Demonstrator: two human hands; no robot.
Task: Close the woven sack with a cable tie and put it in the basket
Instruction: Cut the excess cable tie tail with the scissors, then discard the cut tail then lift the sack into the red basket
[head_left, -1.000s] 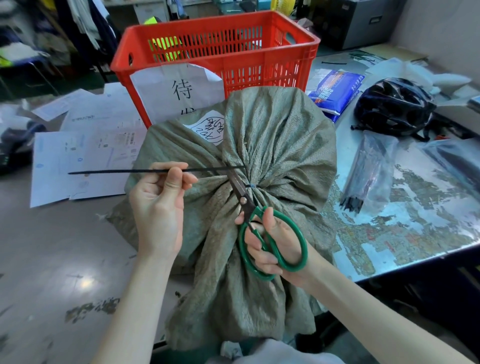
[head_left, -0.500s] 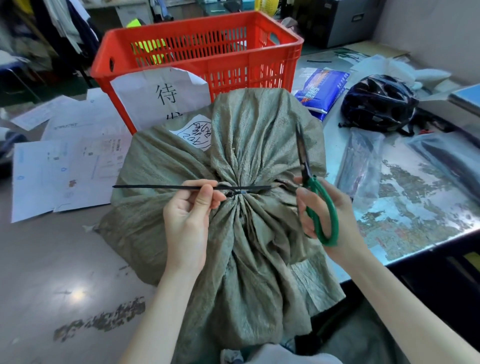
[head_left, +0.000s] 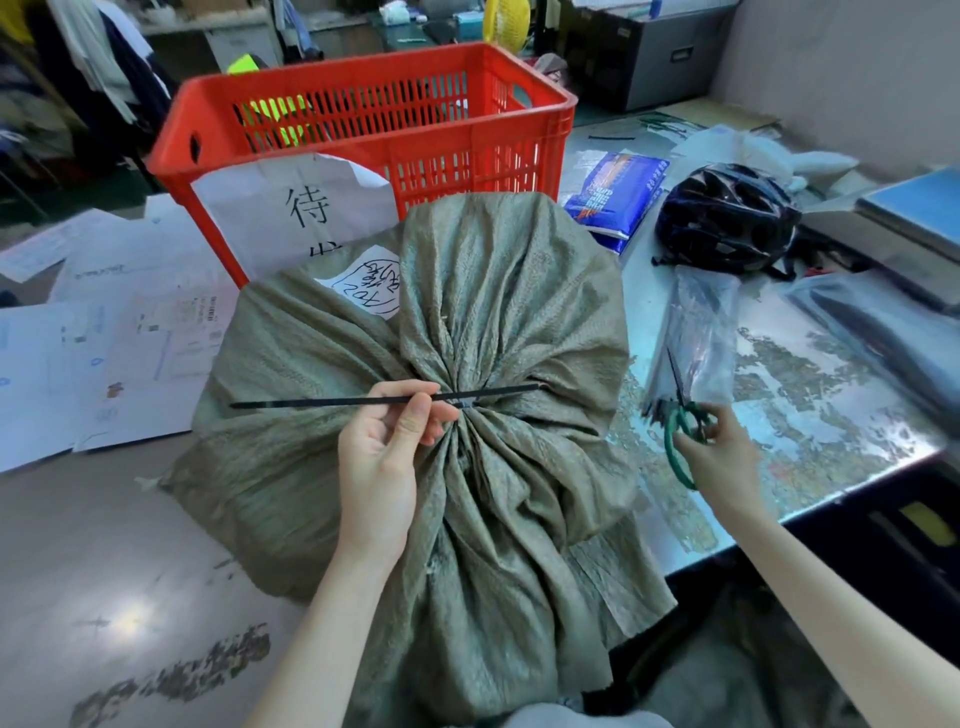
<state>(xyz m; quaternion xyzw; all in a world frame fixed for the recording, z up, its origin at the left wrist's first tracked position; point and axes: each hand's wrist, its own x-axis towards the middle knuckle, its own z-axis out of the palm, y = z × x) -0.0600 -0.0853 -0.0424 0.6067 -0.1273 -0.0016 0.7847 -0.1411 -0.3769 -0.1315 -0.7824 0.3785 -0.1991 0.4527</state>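
Green-grey woven sack (head_left: 467, 426) lies on the table (head_left: 104, 571), its neck bunched tight in the middle; a black cable tie (head_left: 337, 401) goes around the neck, and its long tail sticks out to the left; the left hand (head_left: 384, 447) pinches that tail between thumb and fingers, right beside the neck; the right hand (head_left: 722, 457) is off to the right of the sack, closed around the green handles of the scissors (head_left: 683, 431), blades pointing up and away; the red basket (head_left: 374, 130) stands just behind the sack, with a white paper sign (head_left: 291, 208) on its front; a black helmet (head_left: 727, 218) sits on the table to the right.
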